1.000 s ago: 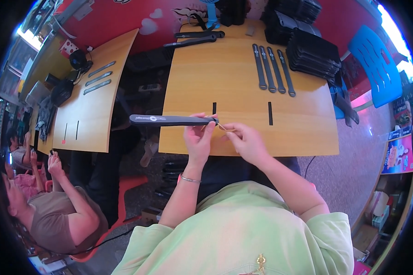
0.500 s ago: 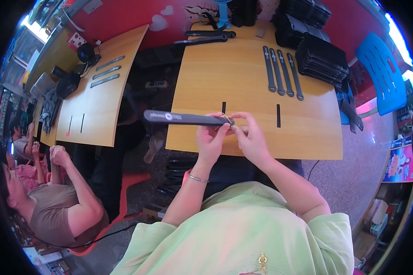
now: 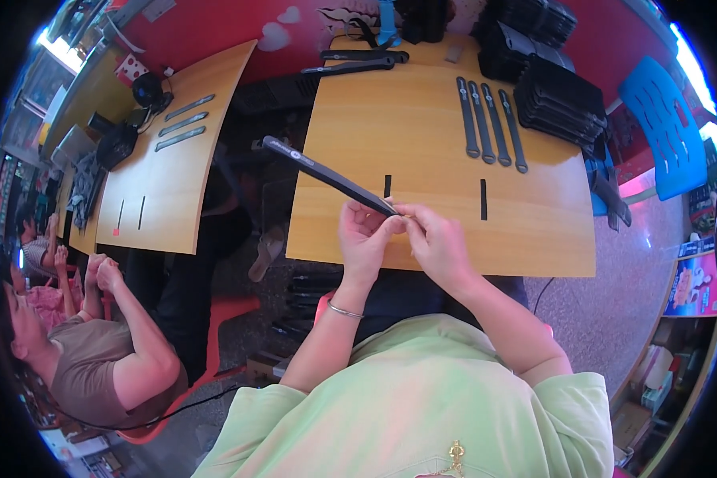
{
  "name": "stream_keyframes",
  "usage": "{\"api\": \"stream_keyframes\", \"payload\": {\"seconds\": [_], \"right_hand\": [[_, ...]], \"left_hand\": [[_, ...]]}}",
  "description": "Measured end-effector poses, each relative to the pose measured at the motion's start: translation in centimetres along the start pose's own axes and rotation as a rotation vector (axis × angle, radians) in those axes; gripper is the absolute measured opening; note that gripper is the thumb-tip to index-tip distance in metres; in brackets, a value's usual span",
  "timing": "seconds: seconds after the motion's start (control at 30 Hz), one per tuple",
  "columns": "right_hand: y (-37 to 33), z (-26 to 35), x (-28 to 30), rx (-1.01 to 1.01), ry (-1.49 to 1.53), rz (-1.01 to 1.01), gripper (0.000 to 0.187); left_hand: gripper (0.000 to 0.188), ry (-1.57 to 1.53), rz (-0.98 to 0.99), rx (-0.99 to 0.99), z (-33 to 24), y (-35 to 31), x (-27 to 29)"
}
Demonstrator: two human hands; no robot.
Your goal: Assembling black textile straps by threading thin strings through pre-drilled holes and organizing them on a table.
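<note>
A long black strap [image 3: 327, 173] with a rounded end and pale print slants up and to the left above the table's near edge. My left hand [image 3: 363, 239] grips its lower end between thumb and fingers. My right hand [image 3: 438, 240] pinches at that same end, its fingertips meeting those of the left. A thin yellowish strip, perhaps a band, shows faintly by the fingertips; most of it is hidden. Two dark strips, one short [image 3: 388, 186] and one longer [image 3: 483, 199], lie flat on the wooden table [image 3: 350, 143] beyond my hands.
Several black straps [image 3: 488, 123] lie side by side at the right, beside piled black flat pieces [image 3: 560, 95]. More straps [image 3: 358, 64] lie at the far left. A blue chair [image 3: 663, 127] stands at right. Another person [image 3: 111, 350] sits at a second table [image 3: 163, 183] on the left.
The strap's free end has swung upward, from nearly level to a slant. The yellowish strip shows less. Both hands stay together in about the same place.
</note>
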State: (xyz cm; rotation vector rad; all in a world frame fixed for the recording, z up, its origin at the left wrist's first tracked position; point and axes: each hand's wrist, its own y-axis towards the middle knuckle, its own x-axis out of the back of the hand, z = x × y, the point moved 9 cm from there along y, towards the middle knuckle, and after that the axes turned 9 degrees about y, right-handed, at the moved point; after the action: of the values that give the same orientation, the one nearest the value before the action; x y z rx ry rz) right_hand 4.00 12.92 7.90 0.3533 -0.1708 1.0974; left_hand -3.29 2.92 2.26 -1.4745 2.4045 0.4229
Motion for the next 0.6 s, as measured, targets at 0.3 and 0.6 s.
{"api": "stream_keyframes", "payload": {"seconds": [0.3, 0.6], "right_hand": [[0.3, -3.0, 0.0, -0.085, 0.31, 0.072, 0.02], [-1.2, -2.6, 1.1, -0.277, 0.354, 0.074, 0.017]], "left_hand": [[0.035, 0.144, 0.152, 0.034, -0.8, 0.4, -0.7], [0.034, 0.24, 0.193, 0.076, -0.6, -0.2, -1.8]]}}
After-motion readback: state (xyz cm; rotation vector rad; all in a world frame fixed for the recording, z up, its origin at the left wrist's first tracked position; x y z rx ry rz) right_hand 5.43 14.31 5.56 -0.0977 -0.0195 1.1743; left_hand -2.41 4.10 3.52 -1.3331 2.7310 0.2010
